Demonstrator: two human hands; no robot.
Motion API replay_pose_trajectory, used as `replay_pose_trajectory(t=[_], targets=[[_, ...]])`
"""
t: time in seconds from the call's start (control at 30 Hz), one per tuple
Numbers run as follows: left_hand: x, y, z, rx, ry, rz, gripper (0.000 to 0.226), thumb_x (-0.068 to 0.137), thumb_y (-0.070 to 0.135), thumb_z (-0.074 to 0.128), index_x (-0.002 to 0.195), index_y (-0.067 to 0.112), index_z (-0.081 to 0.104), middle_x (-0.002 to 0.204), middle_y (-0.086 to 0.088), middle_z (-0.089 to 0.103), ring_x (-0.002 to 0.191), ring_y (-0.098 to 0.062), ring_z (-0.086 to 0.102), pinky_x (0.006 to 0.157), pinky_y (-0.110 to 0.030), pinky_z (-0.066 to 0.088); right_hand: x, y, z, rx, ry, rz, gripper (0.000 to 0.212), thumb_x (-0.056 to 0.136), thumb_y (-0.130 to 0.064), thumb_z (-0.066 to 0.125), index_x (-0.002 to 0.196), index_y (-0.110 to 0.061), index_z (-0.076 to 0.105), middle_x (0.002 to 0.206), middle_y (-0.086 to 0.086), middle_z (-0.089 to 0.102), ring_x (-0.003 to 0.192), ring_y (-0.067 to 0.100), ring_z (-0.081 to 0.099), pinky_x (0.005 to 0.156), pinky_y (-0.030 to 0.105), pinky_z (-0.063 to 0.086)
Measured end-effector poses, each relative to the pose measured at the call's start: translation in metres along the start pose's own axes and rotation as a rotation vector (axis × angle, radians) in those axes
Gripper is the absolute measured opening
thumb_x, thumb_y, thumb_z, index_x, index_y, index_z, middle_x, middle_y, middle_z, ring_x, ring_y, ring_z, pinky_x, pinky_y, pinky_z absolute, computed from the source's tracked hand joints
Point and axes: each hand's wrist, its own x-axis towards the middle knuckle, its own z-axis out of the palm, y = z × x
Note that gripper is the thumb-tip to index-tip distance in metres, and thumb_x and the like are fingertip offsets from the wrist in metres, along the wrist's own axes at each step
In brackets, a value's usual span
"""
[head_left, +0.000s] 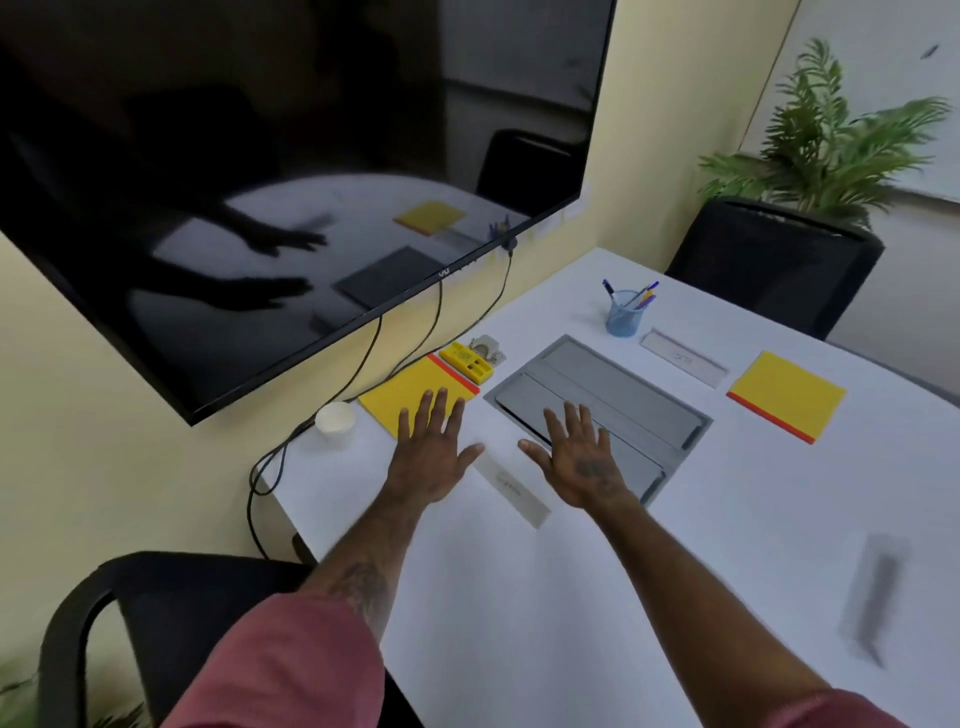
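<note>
While both arms reach across the white surface (519, 597), the left grip (431, 457), fingers spread, overlaps the near corner of the yellow notepad (397, 395); the right grip (582, 462), equally spread, overlaps the grey hatch (623, 384).

The desk (571, 597) carries two yellow pads (402, 400) (787, 395), three nameplates (511, 488) (683, 357) (878, 592), one pen cup (623, 317) and one paper cup (335, 423). Two chairs (774, 260) (171, 623) stand beside it.

Bench (519, 597): white laminate, smooth, matt. Grey hatch (613, 395): looks like brushed metal, dull sheen. Yellow pad (400, 389): matt paper. Name strip (514, 491): clear plastic, approx. glossy. Cup (336, 423): white paper, matt. Pen pot (623, 317): blue see-thru plastic. TV screen (260, 156): black, v. glossy, mirror-like.
</note>
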Motion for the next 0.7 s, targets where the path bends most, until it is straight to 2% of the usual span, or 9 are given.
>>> replay_pose_trajectory(t=[0.07, 0.13, 0.57, 0.7], targets=[[-0.011, 0.016, -0.009, -0.011, 0.023, 0.017, 0.08, 0.095, 0.068, 0.014, 0.157, 0.02, -0.004, 0.164, -0.009, -0.01, 0.151, -0.027, -0.014, 0.119, -0.053, -0.004, -0.022, 0.014, -0.013, 0.004, 0.002, 0.004, 0.082, 0.094, -0.071, 0.015, 0.158, -0.02, 0.009, 0.165, 0.012, -0.005, 0.151, 0.028, -0.012, 0.121, 0.053, 0.002], [-0.019, 0.031, -0.017, -0.022, 0.072, 0.044, 0.078, 0.097, 0.064, 0.02, 0.157, 0.02, -0.004, 0.164, -0.01, -0.009, 0.151, -0.027, -0.013, 0.119, -0.054, -0.004, -0.041, 0.027, -0.023, 0.003, 0.041, 0.021, 0.081, 0.094, -0.07, 0.016, 0.157, -0.019, 0.011, 0.165, 0.012, -0.003, 0.152, 0.028, -0.01, 0.121, 0.053, 0.003], [-0.069, 0.1, -0.053, -0.04, 0.147, 0.273, 0.078, 0.098, 0.063, 0.026, 0.157, 0.018, 0.002, 0.165, -0.008, -0.005, 0.151, -0.026, -0.01, 0.118, -0.054, -0.001, -0.149, 0.05, -0.06, -0.027, 0.18, 0.24, 0.081, 0.095, -0.069, 0.019, 0.157, -0.017, 0.014, 0.165, 0.013, 0.003, 0.152, 0.03, -0.004, 0.12, 0.054, 0.005], [-0.088, 0.102, -0.056, -0.006, 0.15, 0.354, 0.08, 0.096, 0.066, 0.019, 0.157, 0.018, 0.002, 0.165, -0.009, -0.003, 0.151, -0.026, -0.008, 0.118, -0.053, -0.001, -0.189, 0.039, -0.063, -0.056, 0.235, 0.306, 0.098, 0.082, -0.079, 0.0, 0.157, -0.016, 0.014, 0.165, 0.013, 0.005, 0.152, 0.029, -0.004, 0.119, 0.054, 0.008]])
